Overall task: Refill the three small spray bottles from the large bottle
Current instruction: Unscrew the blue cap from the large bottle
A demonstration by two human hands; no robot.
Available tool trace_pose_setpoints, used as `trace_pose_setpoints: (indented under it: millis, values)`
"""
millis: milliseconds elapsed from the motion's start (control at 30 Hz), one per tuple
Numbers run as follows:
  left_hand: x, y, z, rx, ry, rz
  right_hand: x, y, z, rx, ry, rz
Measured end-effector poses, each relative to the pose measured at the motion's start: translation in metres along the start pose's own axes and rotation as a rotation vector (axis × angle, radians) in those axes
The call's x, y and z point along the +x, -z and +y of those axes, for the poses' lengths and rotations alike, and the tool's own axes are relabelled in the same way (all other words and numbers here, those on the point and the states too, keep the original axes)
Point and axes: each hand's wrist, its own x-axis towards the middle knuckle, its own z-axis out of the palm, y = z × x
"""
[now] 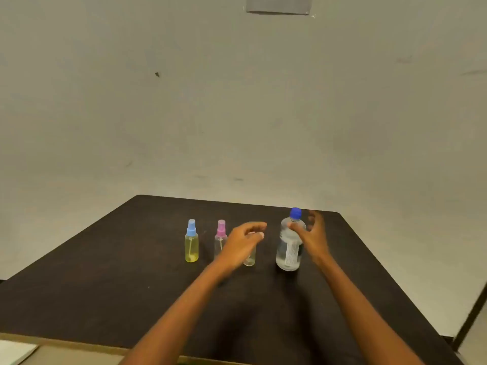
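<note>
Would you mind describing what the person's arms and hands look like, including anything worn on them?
Both forearms are bare as far as the frame shows: no sleeves, gloves, watch or bracelets. The left hand and right hand show no rings, though motion blur hides fine detail.

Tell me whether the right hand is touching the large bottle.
Cannot tell. In the head view the right hand is open around the large bottle near its neck; the thumb overlaps it, but neither contact nor gap shows plainly.

Three small spray bottles (191, 241), one large bottle (289, 243), two hands (243, 242).
</note>
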Motion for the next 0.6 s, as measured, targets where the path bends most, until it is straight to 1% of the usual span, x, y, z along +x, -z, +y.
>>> trace_pose_setpoints:
  millis: [67, 167, 267, 400, 600]
  values:
    - [-0.004, -0.011, -0.006, -0.003, 0.054, -0.034, -0.008, -0.008, 0.007, 0.104, -0.072, -0.038]
    - [-0.009, -0.031, -0.016, 0.027, 0.105, -0.082, -0.013, -0.018, 0.020, 0.134, -0.079, -0.073]
    - [-0.009, -0.040, -0.018, 0.006, 0.133, -0.084, -0.008, -0.016, 0.029, 0.135, -0.056, -0.106]
    - [-0.004, -0.046, -0.024, -0.004, 0.123, -0.032, -0.008, -0.012, 0.040, 0.099, -0.057, -0.130]
    - [0.003, -0.054, -0.012, -0.046, 0.027, 0.060, -0.030, -0.009, 0.040, 0.113, 0.050, -0.110]
